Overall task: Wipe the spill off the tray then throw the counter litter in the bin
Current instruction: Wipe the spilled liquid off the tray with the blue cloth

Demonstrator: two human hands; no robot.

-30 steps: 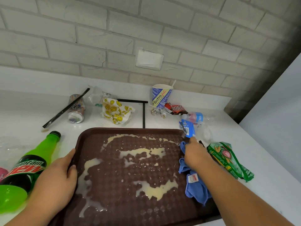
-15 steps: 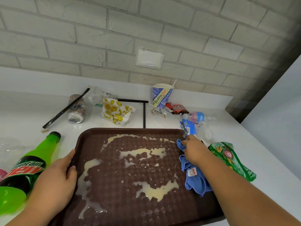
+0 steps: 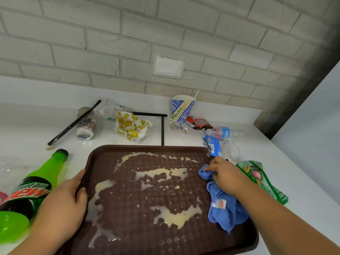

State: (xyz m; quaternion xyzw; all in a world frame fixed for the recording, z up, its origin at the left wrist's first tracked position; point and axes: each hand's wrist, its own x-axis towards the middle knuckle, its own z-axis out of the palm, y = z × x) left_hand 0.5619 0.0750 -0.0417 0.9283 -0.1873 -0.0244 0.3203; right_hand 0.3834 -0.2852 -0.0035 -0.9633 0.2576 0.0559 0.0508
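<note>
A brown textured tray (image 3: 147, 149) lies on the white counter with a creamy spill (image 3: 161, 174) spread over its middle and left side. My left hand (image 3: 62, 205) holds the tray's left rim, thumb over the edge. My right hand (image 3: 225, 176) grips a crumpled blue cloth (image 3: 223, 208) on the tray's right side. Litter lies behind and beside the tray: a green soda bottle (image 3: 35, 183), a crushed can (image 3: 86, 123), a smiley wrapper (image 3: 131, 127), a paper cup (image 3: 181, 107), a green snack bag (image 3: 263, 179).
A black straw (image 3: 73, 123) leans over the can. A red wrapper (image 3: 199, 123), foil balls (image 3: 179, 127), a small plastic bottle (image 3: 223, 132) and a blue packet (image 3: 213, 146) crowd the back right. The brick wall (image 3: 165, 34) closes the back; the counter ends at the right.
My right hand has drawn the blue cloth a little to the left onto the tray and taken a tighter hold. My left hand has stayed on the rim.
</note>
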